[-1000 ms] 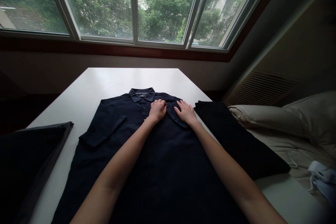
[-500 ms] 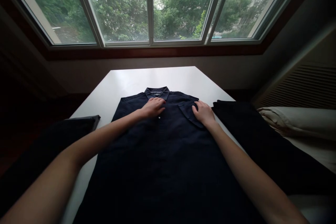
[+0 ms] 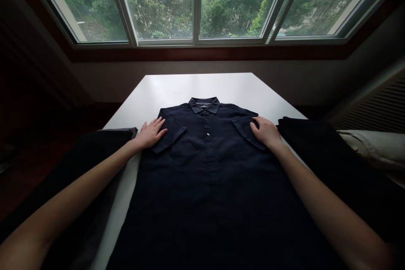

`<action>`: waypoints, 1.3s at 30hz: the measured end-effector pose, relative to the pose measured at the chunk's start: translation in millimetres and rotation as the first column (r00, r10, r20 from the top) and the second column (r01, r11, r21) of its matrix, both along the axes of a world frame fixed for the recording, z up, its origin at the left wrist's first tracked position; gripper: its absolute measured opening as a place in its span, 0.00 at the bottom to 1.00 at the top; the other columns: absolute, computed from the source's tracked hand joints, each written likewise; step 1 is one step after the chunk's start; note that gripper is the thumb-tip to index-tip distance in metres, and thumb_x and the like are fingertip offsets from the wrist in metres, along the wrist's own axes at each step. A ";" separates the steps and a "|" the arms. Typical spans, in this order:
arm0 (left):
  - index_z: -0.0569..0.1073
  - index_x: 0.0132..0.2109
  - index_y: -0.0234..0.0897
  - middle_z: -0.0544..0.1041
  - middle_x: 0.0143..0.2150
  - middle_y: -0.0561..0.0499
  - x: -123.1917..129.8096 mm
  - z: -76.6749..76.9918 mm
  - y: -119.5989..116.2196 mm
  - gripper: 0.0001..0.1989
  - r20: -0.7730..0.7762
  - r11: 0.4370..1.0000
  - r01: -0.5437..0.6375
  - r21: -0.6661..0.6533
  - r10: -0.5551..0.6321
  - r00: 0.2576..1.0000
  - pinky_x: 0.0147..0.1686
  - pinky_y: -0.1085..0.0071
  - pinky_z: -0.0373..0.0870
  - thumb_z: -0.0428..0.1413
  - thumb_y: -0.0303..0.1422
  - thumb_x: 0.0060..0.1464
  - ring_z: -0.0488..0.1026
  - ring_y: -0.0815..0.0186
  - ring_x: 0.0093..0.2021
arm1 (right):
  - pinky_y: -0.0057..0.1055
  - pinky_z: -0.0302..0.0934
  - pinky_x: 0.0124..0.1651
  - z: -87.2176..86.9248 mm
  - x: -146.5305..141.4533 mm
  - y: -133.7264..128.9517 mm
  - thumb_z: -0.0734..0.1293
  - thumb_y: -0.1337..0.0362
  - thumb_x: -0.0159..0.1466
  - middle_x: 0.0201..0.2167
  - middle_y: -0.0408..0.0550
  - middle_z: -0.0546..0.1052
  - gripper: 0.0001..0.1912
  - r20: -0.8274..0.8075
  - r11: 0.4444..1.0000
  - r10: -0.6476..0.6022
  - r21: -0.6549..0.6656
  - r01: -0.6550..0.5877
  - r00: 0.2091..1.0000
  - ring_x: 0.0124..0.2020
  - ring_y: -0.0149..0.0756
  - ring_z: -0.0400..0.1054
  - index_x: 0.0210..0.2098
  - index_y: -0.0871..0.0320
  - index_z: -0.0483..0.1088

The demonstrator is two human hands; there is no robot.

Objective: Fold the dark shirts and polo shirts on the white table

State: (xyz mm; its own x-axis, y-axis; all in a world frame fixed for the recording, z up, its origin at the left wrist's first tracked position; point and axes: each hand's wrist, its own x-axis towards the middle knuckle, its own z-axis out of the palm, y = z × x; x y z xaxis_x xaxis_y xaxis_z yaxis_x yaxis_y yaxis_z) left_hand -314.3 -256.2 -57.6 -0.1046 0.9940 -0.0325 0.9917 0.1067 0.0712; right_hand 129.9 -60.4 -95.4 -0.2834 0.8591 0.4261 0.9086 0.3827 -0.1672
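A dark navy shirt [image 3: 205,168] lies front side up on a white table [image 3: 199,84], its collar [image 3: 204,105] toward the window. Both short sleeves are folded inward over the front. At the shirt's left edge, beside the left sleeve [image 3: 172,137], my left hand [image 3: 151,133] rests flat with its fingers spread. My right hand [image 3: 266,130] lies over the right shoulder edge, touching the folded right sleeve [image 3: 247,133]. Its fingers are slightly bent and apart, with nothing gripped.
Dark folded cloth [image 3: 104,135] lies over the table's left edge. More black cloth [image 3: 313,147] is at the right, beside a pale rolled fabric [image 3: 376,143]. A window [image 3: 196,8] stands beyond the table.
My left hand has moved from near the collar to the shirt's left edge, and the left sleeve now shows folded inward. My right hand stays by the right sleeve. The view has shifted.
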 end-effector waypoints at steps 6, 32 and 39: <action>0.50 0.70 0.38 0.45 0.73 0.40 -1.7 3.2 -0.2 0.33 0.039 0.997 -0.077 0.008 0.077 0.996 0.67 0.47 0.38 0.38 0.50 0.65 0.42 0.53 0.72 | 0.46 0.60 0.58 7.0 -1.3 -3.8 0.60 0.59 0.64 0.58 0.60 0.70 0.21 0.069 0.998 -0.053 0.023 0.052 0.996 0.57 0.52 0.65 0.52 0.62 0.71; 0.48 0.70 0.35 0.46 0.73 0.41 -6.8 -0.2 -1.4 0.34 0.070 0.992 -0.127 -0.019 0.128 0.989 0.67 0.50 0.39 0.36 0.50 0.64 0.41 0.56 0.72 | 0.48 0.45 0.67 10.2 -139.0 -12.9 0.58 0.58 0.68 0.63 0.62 0.63 0.24 -0.076 0.962 0.192 -0.180 -0.203 0.978 0.65 0.48 0.55 0.59 0.64 0.64; 0.49 0.70 0.35 0.45 0.73 0.43 -8.4 -3.5 0.2 0.35 0.068 0.986 -0.162 -0.030 0.163 0.984 0.67 0.50 0.39 0.36 0.50 0.63 0.41 0.56 0.72 | 0.45 0.52 0.63 22.8 -137.0 -24.7 0.65 0.55 0.62 0.58 0.60 0.68 0.21 -0.208 0.902 0.414 -0.032 -0.430 0.886 0.60 0.48 0.60 0.50 0.61 0.70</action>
State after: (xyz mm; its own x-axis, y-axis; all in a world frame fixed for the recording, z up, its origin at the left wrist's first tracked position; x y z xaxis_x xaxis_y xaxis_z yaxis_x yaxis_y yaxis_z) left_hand -322.7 -256.0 -61.1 -0.2612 0.9628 -0.0698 0.9537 0.2686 0.1354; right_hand -7.1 -85.1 -72.6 -0.5460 0.7082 0.4476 0.6116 0.7021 -0.3649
